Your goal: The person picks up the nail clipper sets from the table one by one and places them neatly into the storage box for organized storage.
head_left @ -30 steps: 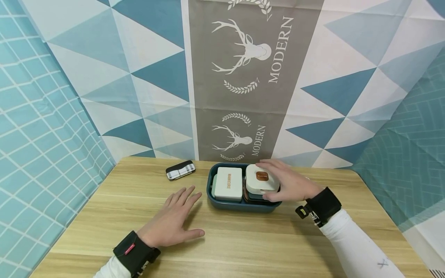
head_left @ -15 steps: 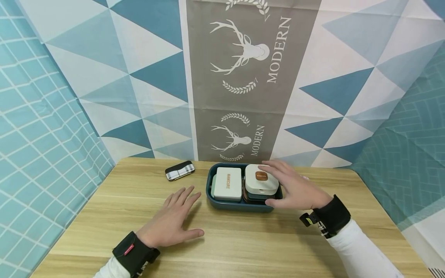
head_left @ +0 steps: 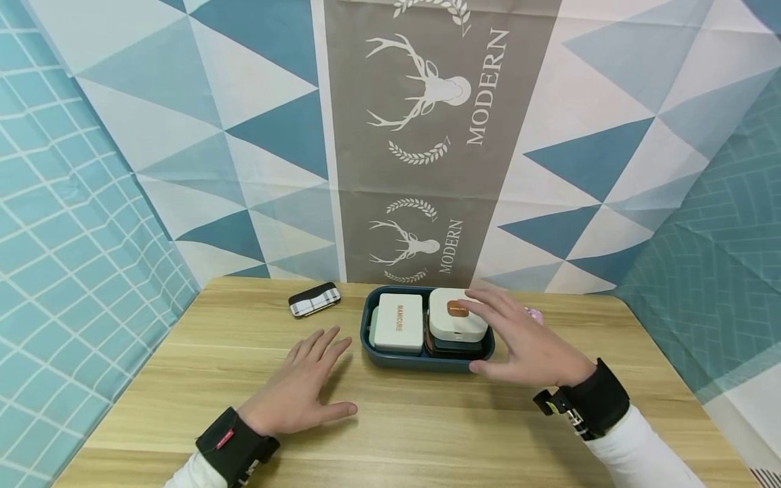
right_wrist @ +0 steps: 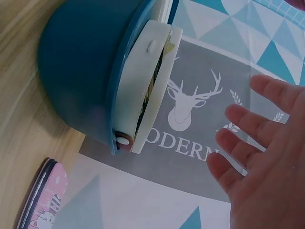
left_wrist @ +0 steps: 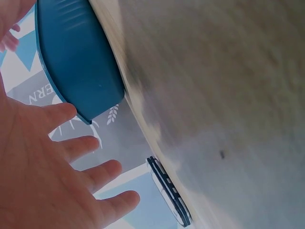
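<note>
A blue bin (head_left: 421, 362) stands at the back middle of the table, packed with small cases. On its left side lies a white rectangular case (head_left: 398, 324) lettered "MANICURE". On the right, a rounded white case (head_left: 454, 325) with a brown label rests on darker flat cases (head_left: 454, 347); the right wrist view shows its lid slightly ajar. My right hand (head_left: 531, 339) hovers at the bin's right end, fingers spread and holding nothing. My left hand (head_left: 299, 390) is held over the table left of the bin, fingers straight, nothing in it.
A black-and-white plaid case (head_left: 314, 300) lies on the wooden table (head_left: 403, 434) left of the bin. Behind my right hand, a pink patterned case (right_wrist: 47, 200) shows to the bin's right. Patterned cloth (head_left: 421, 203) hangs along the table's back edge.
My right hand has drawn back to the right from the rounded white case, which stays in the bin. The pink case behind it comes into view. My left hand has barely moved.
</note>
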{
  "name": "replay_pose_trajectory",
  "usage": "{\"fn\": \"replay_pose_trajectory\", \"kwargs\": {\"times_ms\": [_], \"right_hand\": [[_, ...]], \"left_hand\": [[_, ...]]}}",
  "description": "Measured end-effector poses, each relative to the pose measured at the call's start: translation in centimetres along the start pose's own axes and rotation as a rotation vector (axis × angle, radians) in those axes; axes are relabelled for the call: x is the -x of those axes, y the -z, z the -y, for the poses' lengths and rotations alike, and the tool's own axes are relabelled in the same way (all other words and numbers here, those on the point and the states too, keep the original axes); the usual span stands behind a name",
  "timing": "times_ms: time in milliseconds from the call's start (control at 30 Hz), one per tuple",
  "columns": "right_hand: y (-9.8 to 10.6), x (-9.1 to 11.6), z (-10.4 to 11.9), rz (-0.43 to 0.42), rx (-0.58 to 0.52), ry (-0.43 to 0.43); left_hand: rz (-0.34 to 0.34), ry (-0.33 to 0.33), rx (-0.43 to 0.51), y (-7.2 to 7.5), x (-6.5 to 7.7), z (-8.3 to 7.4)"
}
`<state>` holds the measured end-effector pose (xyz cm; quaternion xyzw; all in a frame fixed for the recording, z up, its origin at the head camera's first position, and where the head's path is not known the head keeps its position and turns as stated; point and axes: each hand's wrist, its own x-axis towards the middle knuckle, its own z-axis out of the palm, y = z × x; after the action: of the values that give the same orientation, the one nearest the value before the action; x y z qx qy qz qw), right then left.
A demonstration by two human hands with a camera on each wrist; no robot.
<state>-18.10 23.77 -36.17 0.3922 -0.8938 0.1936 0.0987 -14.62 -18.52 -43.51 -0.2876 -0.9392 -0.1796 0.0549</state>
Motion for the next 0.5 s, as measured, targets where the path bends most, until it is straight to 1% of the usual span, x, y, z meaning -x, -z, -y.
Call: {"fn": "replay_pose_trajectory", "kwargs": {"times_ms": [167,500], "right_hand": [[-0.2,0.6,0.4,-0.020,0.016,-0.013],[-0.8,2.3,0.7,-0.026,0.065,-0.080]], "left_hand": [[-0.001,0.002,0.004,0.1,0.0,-0.1],[0.000,0.004,0.002,0.1,0.0,-0.1]]}}
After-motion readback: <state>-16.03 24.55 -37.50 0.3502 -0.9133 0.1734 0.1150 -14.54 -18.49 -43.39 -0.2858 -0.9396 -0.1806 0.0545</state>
